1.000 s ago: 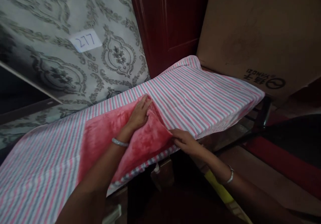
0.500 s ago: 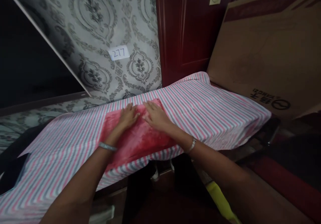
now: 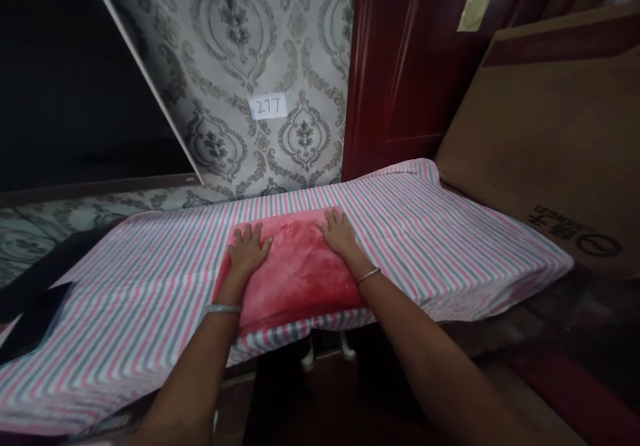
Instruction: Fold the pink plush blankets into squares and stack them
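A red plush cloth (image 3: 295, 279), roughly rectangular, lies flat on a striped sheet (image 3: 430, 233) of pink, grey and white. Spread near the cloth's left edge, my left hand (image 3: 247, 249) rests palm down on it. My right hand (image 3: 340, 233) presses flat by the upper right corner, fingers apart. Nothing is gripped by either one. The pile looks darker towards the cloth's lower right, and its outer left and right edges are partly covered by my wrists.
A dark screen (image 3: 85, 93) stands at the back left, beside patterned wallpaper (image 3: 235, 26) with a paper marked 277 (image 3: 269, 106). Behind is a dark red door (image 3: 395, 66). A large cardboard box (image 3: 550, 133) leans at the right. A dark flat object (image 3: 37, 319) lies on the sheet's left end.
My right hand has let go of the cloth's near right corner and moved to its upper right. The cloth's raised right side now lies flat. My hands have spread apart, and the view has shifted.
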Demonstrator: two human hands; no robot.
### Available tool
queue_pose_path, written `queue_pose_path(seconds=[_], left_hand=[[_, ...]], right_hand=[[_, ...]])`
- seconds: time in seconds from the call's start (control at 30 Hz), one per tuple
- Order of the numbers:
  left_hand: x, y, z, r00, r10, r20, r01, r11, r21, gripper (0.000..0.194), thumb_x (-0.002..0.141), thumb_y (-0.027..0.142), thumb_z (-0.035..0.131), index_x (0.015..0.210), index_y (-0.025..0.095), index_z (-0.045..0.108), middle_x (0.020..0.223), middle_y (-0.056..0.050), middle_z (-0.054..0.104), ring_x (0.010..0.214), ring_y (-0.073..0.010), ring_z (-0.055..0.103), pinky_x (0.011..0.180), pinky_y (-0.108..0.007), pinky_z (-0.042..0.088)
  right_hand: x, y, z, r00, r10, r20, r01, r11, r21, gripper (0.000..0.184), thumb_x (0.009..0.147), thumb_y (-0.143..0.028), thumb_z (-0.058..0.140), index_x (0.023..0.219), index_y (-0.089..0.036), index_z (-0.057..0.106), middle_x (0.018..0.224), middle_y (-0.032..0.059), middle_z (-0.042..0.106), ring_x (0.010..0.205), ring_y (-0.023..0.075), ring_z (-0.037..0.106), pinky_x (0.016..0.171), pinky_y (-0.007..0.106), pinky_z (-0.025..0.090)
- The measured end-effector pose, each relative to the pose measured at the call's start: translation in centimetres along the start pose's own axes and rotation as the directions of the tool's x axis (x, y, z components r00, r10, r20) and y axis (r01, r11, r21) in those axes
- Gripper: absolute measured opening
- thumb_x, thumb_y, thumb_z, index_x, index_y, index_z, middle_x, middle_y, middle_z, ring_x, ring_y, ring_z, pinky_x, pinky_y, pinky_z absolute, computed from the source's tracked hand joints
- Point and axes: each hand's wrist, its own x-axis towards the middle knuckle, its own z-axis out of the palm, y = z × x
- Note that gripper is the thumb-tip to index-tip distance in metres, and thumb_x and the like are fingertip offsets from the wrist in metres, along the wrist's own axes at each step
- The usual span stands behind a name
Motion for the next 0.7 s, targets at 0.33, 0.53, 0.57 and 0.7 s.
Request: queue_pose_path(seconds=[0.33,0.53,0.57,0.7], left_hand=[[-0.3,-0.3,1.0,0.998,0.025,-0.064,-0.029,0.997,-0.065,0.067,0.100,0.058,0.037,0.158,0.027,0.042,0.167,-0.012,0.037,0.154,-0.0416,0.027,0.113,-0.067,0.039],[-0.3,-0.4,1.3,0.997,0.033,-0.067,-0.039,0.995,-0.089,0.068,0.100,0.060,0.040,0.159,0.028,0.040,0.168,-0.012,0.034,0.154,-0.0431,0.024,0.113,-0.068,0.037],[-0.4,-0.4,1.3,0.997,0.032,-0.067,-0.038,0.995,-0.090,0.068,0.100,0.060,0.039,0.160,0.028,0.039,0.169,-0.012,0.034,0.154,-0.0430,0.024,0.113,-0.068,0.037],[-0.5,-0.2,1.0,0.999,0.028,-0.046,-0.032,0.996,-0.082,0.068,0.100,0.059,0.038,0.160,0.028,0.039,0.169,-0.011,0.033,0.154,-0.0423,0.024,0.113,-0.068,0.037]], right_hand=[[1.4,2.0,2.0,0.995,-0.085,-0.050,0.085,0.996,-0.003,0.064,0.106,-0.050,0.029,0.156,-0.012,0.043,0.166,0.0192,0.033,0.145,0.0389,0.037,0.112,0.056,0.040],[1.7,2.9,2.9,0.988,-0.111,-0.112,0.116,0.992,0.042,0.067,0.105,-0.055,0.027,0.155,-0.013,0.044,0.165,0.0202,0.034,0.145,0.0412,0.034,0.112,0.060,0.038],[1.7,2.9,2.9,0.988,-0.105,-0.115,0.111,0.993,0.048,0.067,0.105,-0.054,0.028,0.155,-0.013,0.045,0.165,0.0204,0.034,0.146,0.0416,0.033,0.112,0.061,0.038],[1.6,2.8,2.9,0.989,-0.094,-0.113,0.103,0.992,0.079,0.066,0.105,-0.053,0.029,0.156,-0.014,0.044,0.166,0.0191,0.034,0.146,0.0417,0.032,0.111,0.063,0.037]])
